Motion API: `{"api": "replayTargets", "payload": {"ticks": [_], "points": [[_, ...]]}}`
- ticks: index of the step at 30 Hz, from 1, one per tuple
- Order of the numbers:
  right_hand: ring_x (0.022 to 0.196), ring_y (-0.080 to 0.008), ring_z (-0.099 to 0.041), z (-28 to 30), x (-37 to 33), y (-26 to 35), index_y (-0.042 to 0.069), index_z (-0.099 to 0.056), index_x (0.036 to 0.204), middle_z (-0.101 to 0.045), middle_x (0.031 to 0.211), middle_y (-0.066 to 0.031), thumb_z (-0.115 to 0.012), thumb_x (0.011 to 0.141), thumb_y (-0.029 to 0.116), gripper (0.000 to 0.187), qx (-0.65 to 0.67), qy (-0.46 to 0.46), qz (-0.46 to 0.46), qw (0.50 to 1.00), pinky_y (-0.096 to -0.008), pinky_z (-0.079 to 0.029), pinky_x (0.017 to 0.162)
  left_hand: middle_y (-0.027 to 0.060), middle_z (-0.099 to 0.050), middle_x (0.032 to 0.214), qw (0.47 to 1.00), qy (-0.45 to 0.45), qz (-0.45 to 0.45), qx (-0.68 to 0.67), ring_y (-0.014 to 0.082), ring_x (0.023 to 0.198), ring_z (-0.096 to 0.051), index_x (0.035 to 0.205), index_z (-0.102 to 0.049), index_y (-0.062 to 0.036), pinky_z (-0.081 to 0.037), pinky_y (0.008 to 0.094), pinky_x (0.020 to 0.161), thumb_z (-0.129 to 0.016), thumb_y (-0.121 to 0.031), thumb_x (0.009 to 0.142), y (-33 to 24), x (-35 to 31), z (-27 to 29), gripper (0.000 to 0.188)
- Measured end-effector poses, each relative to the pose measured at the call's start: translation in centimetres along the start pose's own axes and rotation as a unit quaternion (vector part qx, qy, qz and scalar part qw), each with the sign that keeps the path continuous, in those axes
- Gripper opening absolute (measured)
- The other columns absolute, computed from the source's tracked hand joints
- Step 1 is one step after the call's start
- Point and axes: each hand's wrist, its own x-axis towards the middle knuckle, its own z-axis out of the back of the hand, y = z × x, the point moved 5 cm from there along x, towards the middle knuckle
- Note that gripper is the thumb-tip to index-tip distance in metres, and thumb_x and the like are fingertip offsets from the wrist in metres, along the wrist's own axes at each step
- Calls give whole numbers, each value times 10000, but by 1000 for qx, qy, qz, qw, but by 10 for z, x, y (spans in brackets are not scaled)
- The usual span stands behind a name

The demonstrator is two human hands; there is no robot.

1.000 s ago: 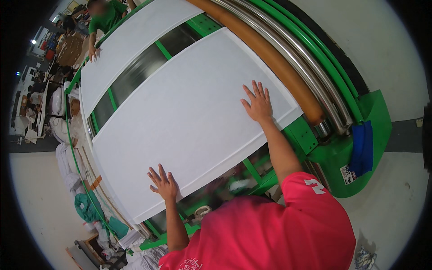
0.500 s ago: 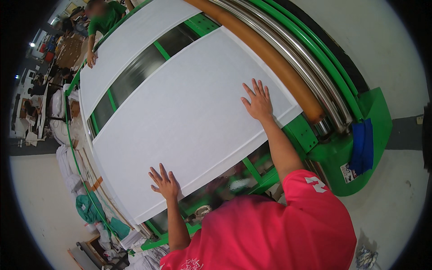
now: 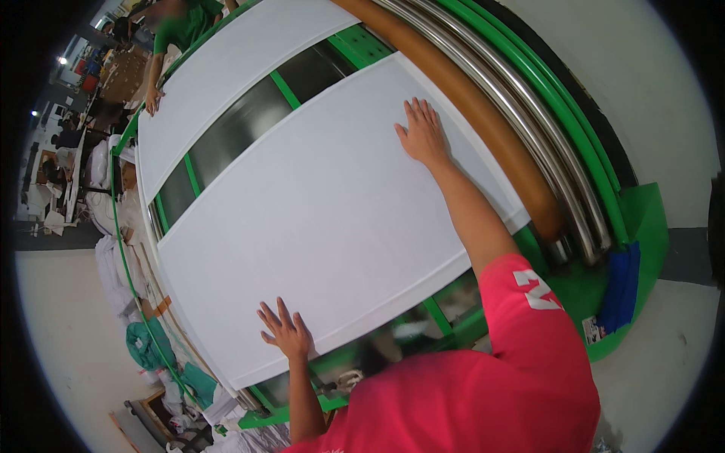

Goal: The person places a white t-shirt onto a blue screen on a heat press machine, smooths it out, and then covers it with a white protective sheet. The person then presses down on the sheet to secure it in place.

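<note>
A white hemmed fabric panel (image 3: 325, 219) lies spread over the green-framed machine (image 3: 442, 317) in front of me. My left hand (image 3: 287, 332) rests on the panel close to its near edge, fingers apart and palm down. Farther off, my right hand (image 3: 424, 134) lies flat on the same panel near its right hem, thumb held away from the fingers. Neither hand grips anything. Beyond a gap, a second white panel (image 3: 219, 83) covers the far part of the machine. A co-worker's hand (image 3: 153, 100) touches that panel's left edge.
An orange-brown roller (image 3: 483, 136) and shiny metal rollers (image 3: 529, 155) run along the right side, before a green end plate (image 3: 642, 226) with blue cloth (image 3: 621, 287). On the left are a thin green rail (image 3: 124, 264), white cloth piles (image 3: 113, 283) and teal cloth (image 3: 151, 347).
My right hand has slid farther away across the panel, up and slightly left. My left hand stays flat near the near edge. The whole view has shifted a little.
</note>
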Motion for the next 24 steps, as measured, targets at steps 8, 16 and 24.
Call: {"api": "replayTargets", "payload": {"ticks": [8, 16, 24], "points": [[1706, -394, -328, -64, 177, -8, 4, -448, 1718, -398, 1817, -230, -598, 1147, 445, 737, -50, -10, -19, 998, -509, -270, 1400, 163, -106, 1936, 1000, 20, 2, 17, 416, 1785, -56, 1803, -401, -266, -64, 829, 1277, -377, -619, 1180, -2, 2, -1, 716], [1723, -368, -293, -90, 201, -13, 112, -435, 1758, -349, 1852, -184, -547, 1154, 496, 724, -40, -6, -25, 999, -486, -226, 1424, 193, -125, 1927, 999, 22, -4, 42, 440, 1777, -91, 1810, -374, -215, -103, 840, 1266, -337, -601, 1189, 0, -2, -6, 733], [1700, -445, -309, -55, 163, -6, 55, -409, 1754, -337, 1832, -258, -558, 1174, 462, 724, -24, -65, 30, 997, -558, -254, 1399, 181, -124, 1930, 999, 13, -9, 31, 435, 1780, -74, 1801, -407, -248, -79, 827, 1271, -371, -603, 1186, 0, 7, -3, 711]]}}
